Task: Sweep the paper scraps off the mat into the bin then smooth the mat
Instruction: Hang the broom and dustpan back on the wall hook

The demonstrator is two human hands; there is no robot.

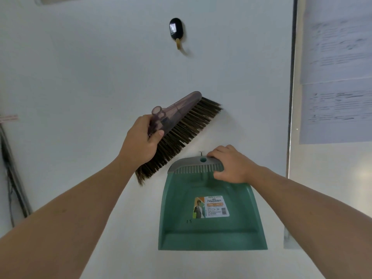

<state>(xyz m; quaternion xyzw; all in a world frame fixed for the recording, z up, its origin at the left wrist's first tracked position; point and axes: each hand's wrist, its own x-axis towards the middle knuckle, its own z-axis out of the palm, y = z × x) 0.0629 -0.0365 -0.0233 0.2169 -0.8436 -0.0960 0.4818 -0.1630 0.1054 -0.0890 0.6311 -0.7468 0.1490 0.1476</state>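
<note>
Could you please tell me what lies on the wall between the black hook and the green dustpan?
In the head view, the brush held by the left hand crosses between hook and dustpan; otherwise bare wall.

Both forearms are bare from the frame's lower edge up, no sleeves showing. The left hand (141, 137) and right hand (231, 166) wear no gloves, rings or watch.

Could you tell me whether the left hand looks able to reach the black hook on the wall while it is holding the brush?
Probably yes. The hook sits on bare wall straight above the left hand, with nothing between them. But its fingers are closed on the brush, so it could hang the brush, not grasp the hook.
</note>
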